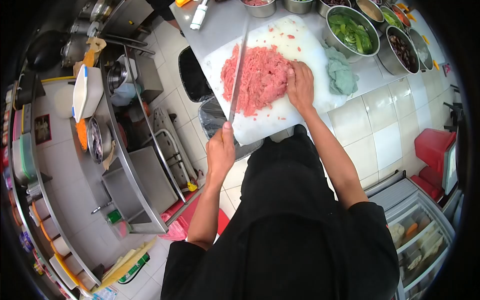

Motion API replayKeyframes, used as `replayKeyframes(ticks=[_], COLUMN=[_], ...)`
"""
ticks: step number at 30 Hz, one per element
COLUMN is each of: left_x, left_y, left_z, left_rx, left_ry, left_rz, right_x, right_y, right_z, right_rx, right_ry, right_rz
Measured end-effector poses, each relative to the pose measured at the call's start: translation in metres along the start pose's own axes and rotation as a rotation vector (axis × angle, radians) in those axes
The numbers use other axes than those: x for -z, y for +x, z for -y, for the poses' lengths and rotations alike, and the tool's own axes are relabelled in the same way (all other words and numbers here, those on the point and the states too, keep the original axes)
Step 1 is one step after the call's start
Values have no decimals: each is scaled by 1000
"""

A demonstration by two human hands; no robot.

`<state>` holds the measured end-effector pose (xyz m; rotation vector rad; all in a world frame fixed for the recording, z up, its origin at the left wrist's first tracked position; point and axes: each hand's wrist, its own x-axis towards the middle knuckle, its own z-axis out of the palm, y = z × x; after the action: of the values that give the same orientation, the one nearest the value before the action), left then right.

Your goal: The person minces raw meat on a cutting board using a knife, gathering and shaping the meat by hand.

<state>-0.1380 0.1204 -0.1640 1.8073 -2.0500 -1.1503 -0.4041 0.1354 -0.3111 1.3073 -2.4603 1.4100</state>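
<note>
A broad mound of pink minced meat [260,80] lies on the white cutting board [295,37], with small scraps scattered around it. My left hand [220,152] is wrapped round the handle of a long knife [239,75]. The blade runs up and away from me, over the left part of the meat. At the mound's right edge, my right hand [301,86] presses its closed fingers against the meat; the fingertips are partly hidden. A crumpled green cloth [341,70] sits at the board's right side.
Metal bowls line the right of the steel table, one with green peppers [354,35], another with dark pieces [402,52]. A dark bin [192,75] stands at the table's left. Left are a sink [145,182] and shelves; a glass-topped case [415,230] is at lower right.
</note>
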Motion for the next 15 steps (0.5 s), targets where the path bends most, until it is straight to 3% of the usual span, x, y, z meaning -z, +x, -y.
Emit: replayKeyframes(ticks=[3, 4, 7, 11, 12, 15], left_x=[-34, -40, -22, 4, -17, -37], left_y=[9, 18, 22, -4, 4, 25], left_z=[48, 56, 40, -1, 32, 52], left_rx=[-49, -84, 30, 75, -42, 18], left_ry=[-132, 123, 161, -107, -214, 256], left_rz=[-89, -59, 55, 8, -88, 6], right_x=[-3, -6, -4, -1, 0, -4], right_y=[0, 1, 5, -3, -4, 1], right_z=[-3, -2, -6, -2, -2, 0], right_rx=[-1, 8, 27, 11, 9, 23], right_ry=[-8, -12, -26, -1, 0, 0], right_rz=[2, -8, -39, -8, 2, -15])
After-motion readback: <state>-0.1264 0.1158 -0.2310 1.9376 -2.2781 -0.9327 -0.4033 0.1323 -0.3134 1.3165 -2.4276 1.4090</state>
